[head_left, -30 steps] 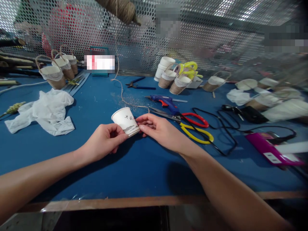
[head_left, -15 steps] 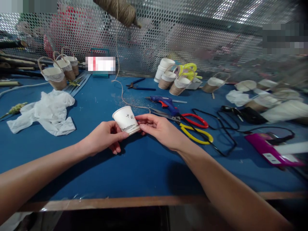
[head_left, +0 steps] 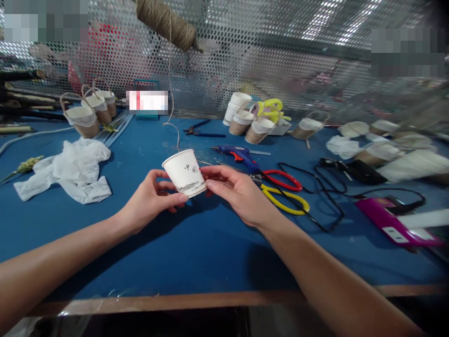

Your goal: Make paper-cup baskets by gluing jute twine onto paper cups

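Observation:
A white paper cup (head_left: 184,171) with dark printed characters and a grey band near its base is tilted, its mouth up and to the left. My left hand (head_left: 156,196) grips it at the lower left, thumb along the base. From the right, my right hand (head_left: 231,189) pinches the base side between thumb and fingers. Some fingertips are hidden behind the cup. Twine (head_left: 171,93) runs down from a spool (head_left: 166,23) above and passes behind the cup. Scissors (head_left: 284,199) with red and yellow handles lie just beyond my right hand, blades partly covered.
On the blue table (head_left: 196,262) lie a blue glue gun (head_left: 242,157), pliers (head_left: 203,130) and a purple power strip (head_left: 393,222) with black cables. White lace cloth (head_left: 73,171) lies left. Twine-handled cups (head_left: 84,122) stand back left; more cups (head_left: 259,131) stand back right. Perforated metal closes the back.
Both hands have lifted the cup slightly and turned it, so more of the printed characters face me. The view has shifted a little.

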The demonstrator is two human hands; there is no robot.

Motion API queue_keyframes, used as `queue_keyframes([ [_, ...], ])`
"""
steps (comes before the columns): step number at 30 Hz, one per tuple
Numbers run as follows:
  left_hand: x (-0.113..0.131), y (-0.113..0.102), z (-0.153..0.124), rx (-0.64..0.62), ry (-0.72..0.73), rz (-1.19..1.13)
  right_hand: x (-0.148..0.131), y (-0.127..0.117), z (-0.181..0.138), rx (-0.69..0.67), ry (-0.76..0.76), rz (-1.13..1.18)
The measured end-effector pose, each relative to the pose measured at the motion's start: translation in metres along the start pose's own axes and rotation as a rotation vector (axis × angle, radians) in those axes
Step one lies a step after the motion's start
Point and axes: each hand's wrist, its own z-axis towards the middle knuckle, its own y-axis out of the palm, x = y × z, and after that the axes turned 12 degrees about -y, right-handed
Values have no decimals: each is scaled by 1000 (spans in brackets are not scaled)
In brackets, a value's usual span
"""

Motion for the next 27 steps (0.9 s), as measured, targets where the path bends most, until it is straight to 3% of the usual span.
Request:
queue_keyframes([
  [10, -1, -1, -2, -57, 66, -14, -2, 2, -1, 18, -25, 28],
  [19, 0, 4, -2, 112, 150, -85, -1, 14, -6, 180, -99, 167],
  [27, -4, 2, 0, 213, 226, -16, -4, 35, -10, 135, -205, -33],
])
